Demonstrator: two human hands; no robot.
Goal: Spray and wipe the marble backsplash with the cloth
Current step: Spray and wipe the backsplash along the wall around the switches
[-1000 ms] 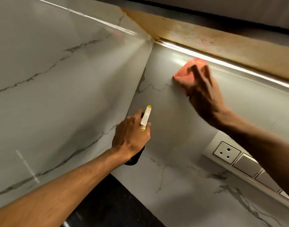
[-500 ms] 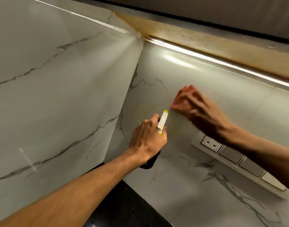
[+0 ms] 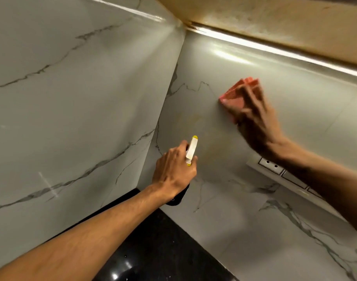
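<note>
Marble, grey-white with dark veins, fills nearly everything you see: two polished backsplash panels meet in one vertical corner running from about 12 o'clock down toward the centre, the left panel [image 3: 68, 110] and the right panel [image 3: 230, 230] you are working on. One folded coral-pink cloth [image 3: 237, 94] sits at about 1 o'clock on the right panel, flat against the stone. Your right hand [image 3: 256, 122] lies over it with fingers spread and pressed onto the fabric, so that grip is flattened on the cloth rather than curled around it; the hand is blurred, so finer finger detail cannot be told.

One spray bottle with a white trigger head tipped in yellow [image 3: 191, 150] is near the centre, its nozzle pointing up toward 12 o'clock at the right panel but apart from it. Your left hand [image 3: 173, 173] has its grip wrapped tight around the bottle's neck, and only a dark sliver of the bottle body shows below the palm. What the bottle holds cannot be seen.

One white socket-and-switch strip [image 3: 274, 169] runs along the right panel at about 3 o'clock, partly behind your right forearm. One black speckled stone desk [image 3: 153, 250] shows at 6 o'clock. One lit strip [image 3: 274, 48] glows under the tan wooden cabinet base [image 3: 274, 19] at 1 o'clock.
</note>
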